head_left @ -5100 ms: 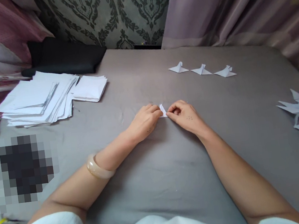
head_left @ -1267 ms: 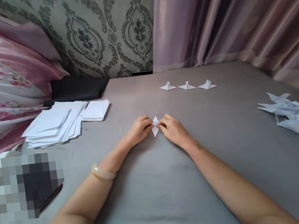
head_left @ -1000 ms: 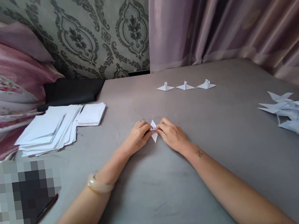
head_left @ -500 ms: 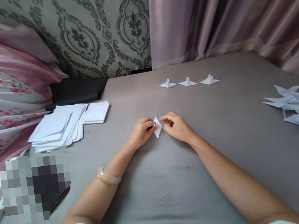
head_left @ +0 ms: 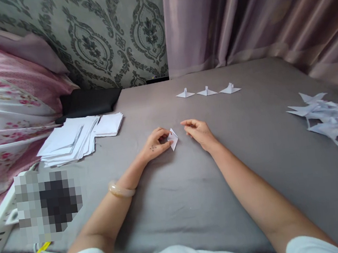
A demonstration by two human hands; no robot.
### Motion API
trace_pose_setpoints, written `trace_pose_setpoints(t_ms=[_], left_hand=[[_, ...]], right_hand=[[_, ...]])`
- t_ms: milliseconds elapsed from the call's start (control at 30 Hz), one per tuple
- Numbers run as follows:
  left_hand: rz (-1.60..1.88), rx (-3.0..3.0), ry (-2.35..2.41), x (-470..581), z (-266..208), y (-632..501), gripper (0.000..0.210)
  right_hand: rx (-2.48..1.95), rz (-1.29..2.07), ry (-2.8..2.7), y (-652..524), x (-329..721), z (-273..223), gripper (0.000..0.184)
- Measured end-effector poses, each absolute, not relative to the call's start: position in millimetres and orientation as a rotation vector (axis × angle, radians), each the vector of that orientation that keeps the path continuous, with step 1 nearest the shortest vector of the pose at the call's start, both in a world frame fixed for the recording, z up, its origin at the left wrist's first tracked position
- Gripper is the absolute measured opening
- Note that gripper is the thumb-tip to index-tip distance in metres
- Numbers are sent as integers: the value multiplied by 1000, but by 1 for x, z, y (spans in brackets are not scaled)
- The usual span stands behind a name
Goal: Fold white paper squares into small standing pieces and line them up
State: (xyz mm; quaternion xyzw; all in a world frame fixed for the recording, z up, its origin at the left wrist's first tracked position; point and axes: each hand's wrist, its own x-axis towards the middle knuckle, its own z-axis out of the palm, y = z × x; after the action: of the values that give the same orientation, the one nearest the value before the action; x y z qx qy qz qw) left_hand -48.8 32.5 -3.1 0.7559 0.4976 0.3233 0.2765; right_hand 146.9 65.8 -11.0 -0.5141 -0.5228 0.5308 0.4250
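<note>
A small piece of white folded paper [head_left: 174,140], diamond-shaped, lies low over the grey sheet in front of me. My left hand [head_left: 157,143] pinches its left side between thumb and fingers. To the right, a short gap away from the paper, my right hand [head_left: 199,133] hovers with its fingers loosely stretched toward the left and nothing in them. Farther back stand three folded paper birds [head_left: 207,92] in a row.
Stacks of white paper sheets [head_left: 66,145] and a smaller stack of squares [head_left: 109,124] lie at the left, by a black folded item [head_left: 89,102]. A heap of folded paper figures [head_left: 324,113] sits at the right. Patterned wall and curtains [head_left: 199,24] border the back.
My right hand has come off the folded paper and drawn slightly away to the right. My left hand still holds the paper, which now looks narrower and turned. The view has shifted a little.
</note>
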Motion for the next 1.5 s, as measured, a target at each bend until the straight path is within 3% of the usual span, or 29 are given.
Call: trace_pose_setpoints(t_ms=[300,600,967,1300,1500], left_hand=[[814,1819,1343,-51,8,36,32],[952,1683,1323,-33,-3,36,23],[977,1801,1367,-33,-2,32,17],[892,1956,1430,-36,4,30,22],[861,2032,1416,-37,-1,33,21]], right_hand=[[-1288,1310,-1379,65,149,-10,25],[-1310,1224,-1472,62,146,-7,27],[-1245,1011,-1713,47,136,-4,9],[-1188,853,-1899,41,133,6,11],[-1210,986,-1822,42,132,4,10]])
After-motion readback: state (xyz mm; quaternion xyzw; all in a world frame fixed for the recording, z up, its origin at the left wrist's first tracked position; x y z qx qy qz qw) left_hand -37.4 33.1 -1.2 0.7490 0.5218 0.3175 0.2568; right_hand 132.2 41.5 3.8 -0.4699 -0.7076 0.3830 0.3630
